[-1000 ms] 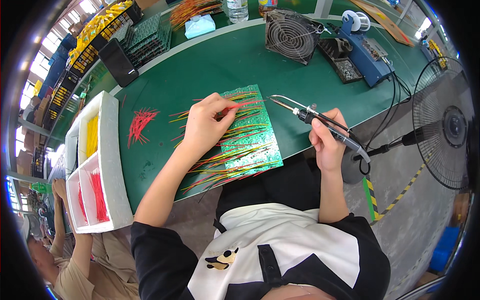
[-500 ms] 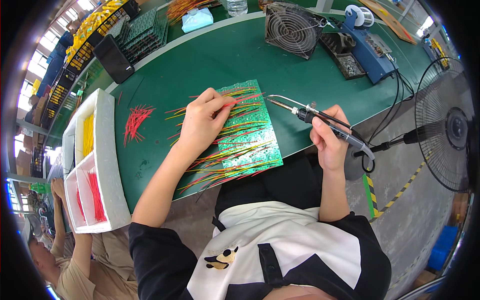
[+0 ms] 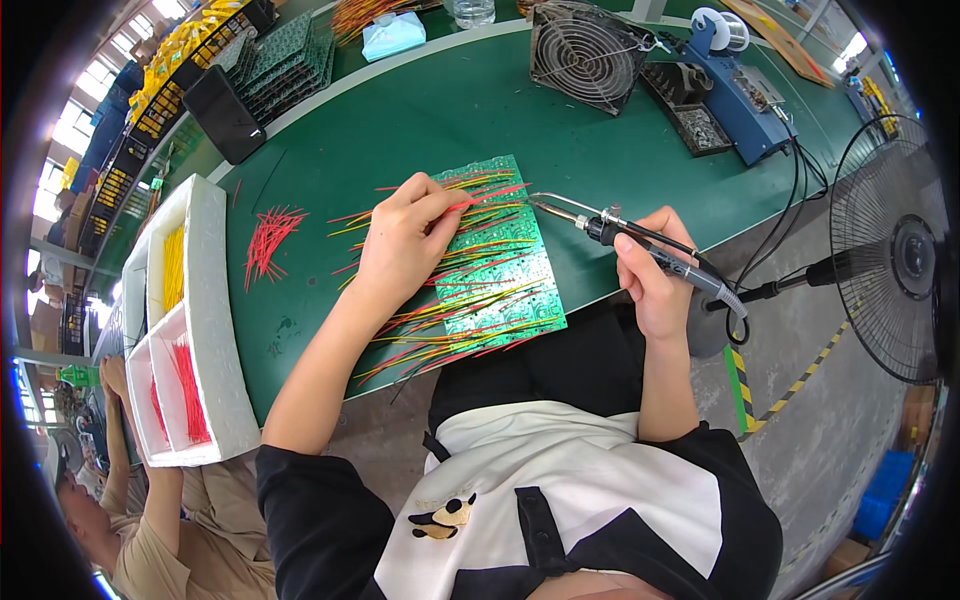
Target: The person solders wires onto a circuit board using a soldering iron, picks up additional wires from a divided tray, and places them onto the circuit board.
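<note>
Already, in the head view, your green circuit board (image 3: 497, 262) lies at the near edge of the green bench (image 3: 420, 120), at about 6 o'clock from the square mesh-fronted fan (image 3: 586, 42). It bristles with red and yellow wire leads (image 3: 440, 335) fanning out toward 8 o'clock, so much of the wiring looks seated. Your left hand (image 3: 402, 243) lies flat on the board's upper left part, fingertips pinching a red lead near its far edge. Your right hand (image 3: 655, 285) is closed round the handle of the soldering iron (image 3: 640, 240), whose tip hovers just off the board's right edge at 3 o'clock, not touching it. How many joints are soldered cannot be told. A loose bunch of red wires (image 3: 265, 240) waits at 9 o'clock, and the white foam trays (image 3: 215, 330) beyond hold more.
</note>
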Demonstrator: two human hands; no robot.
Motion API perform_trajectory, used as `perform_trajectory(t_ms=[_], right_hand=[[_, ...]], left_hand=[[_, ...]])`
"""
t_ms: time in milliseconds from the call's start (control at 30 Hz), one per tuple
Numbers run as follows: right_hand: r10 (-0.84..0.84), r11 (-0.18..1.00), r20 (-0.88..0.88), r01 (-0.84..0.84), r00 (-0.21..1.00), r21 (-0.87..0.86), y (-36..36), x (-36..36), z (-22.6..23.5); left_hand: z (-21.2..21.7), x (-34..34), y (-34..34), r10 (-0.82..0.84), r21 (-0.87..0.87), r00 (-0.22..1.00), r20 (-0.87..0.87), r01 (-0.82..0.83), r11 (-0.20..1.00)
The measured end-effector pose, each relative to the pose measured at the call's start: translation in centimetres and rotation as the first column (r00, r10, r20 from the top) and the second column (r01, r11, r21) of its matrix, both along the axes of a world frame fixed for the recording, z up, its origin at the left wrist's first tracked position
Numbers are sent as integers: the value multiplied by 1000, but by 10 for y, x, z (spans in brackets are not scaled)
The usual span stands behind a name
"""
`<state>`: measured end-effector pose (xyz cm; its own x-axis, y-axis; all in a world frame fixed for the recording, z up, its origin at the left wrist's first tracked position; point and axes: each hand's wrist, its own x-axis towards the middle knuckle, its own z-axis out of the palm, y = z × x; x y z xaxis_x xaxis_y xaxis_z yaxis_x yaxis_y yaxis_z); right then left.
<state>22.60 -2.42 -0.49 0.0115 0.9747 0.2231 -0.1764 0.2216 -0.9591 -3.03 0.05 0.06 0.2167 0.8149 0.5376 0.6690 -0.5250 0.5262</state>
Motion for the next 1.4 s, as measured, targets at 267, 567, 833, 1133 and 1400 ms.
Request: perform_trajectory(t_ms=[267, 567, 833, 1133, 1400], right_hand=[[-3, 1000, 23, 3, 1000, -6, -2, -2, 2], [29, 999, -113, -26, 993, 31, 0, 4, -3], [-31, 998, -28, 33, 999, 61, -2, -3, -3], [-67, 996, -55, 70, 996, 52, -2, -3, -6], [-31, 997, -15, 32, 999, 70, -2, -2, -5]], left_hand=[[-1, 0, 0, 0, -13, 1000, 5, 0, 1000], [-1, 0, 0, -2, -6, 1000, 2, 3, 1000], [-2, -1, -1, 2, -8, 1000, 2, -2, 1000], [-2, 0, -1, 1, -13, 1000, 1, -1, 1000], [-2, -1, -1, -2, 0, 1000, -8, 2, 1000]])
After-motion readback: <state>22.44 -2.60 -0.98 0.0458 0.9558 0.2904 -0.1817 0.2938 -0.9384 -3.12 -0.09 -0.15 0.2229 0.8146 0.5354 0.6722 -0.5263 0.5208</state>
